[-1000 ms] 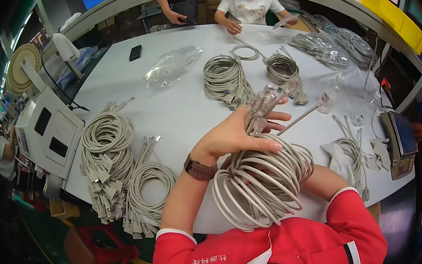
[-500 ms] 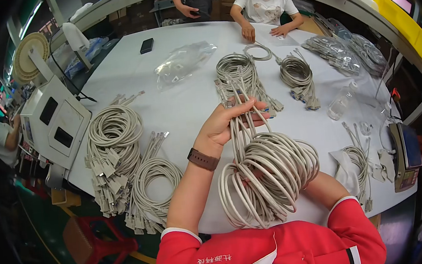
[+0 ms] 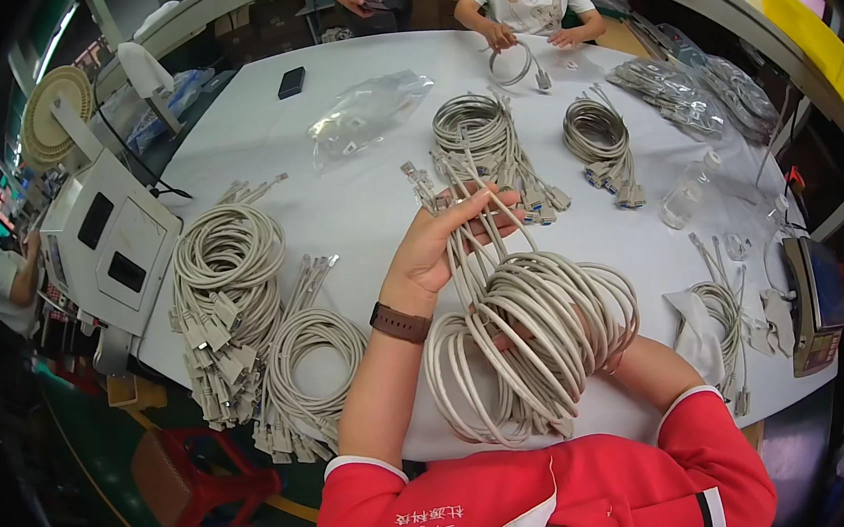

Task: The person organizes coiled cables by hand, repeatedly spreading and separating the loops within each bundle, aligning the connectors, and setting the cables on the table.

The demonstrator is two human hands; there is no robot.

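Cable bundle (image 3: 539, 342) held up at near centre, apparently at the gathering step. Reached from the right by the right forearm (image 3: 661, 377), with grip there hidden behind loops (image 3: 614, 297); clasped on the left in a part-closed left hand (image 3: 437, 240), near clear plugs (image 3: 417, 180). Judged to call next for evening the plugs without loosening the loops.

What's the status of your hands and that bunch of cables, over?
Left hand: cable strands between thumb and fingers. Right hand: mostly hidden by the bunch of cables. No obstruction seen; another coil lies just beyond.
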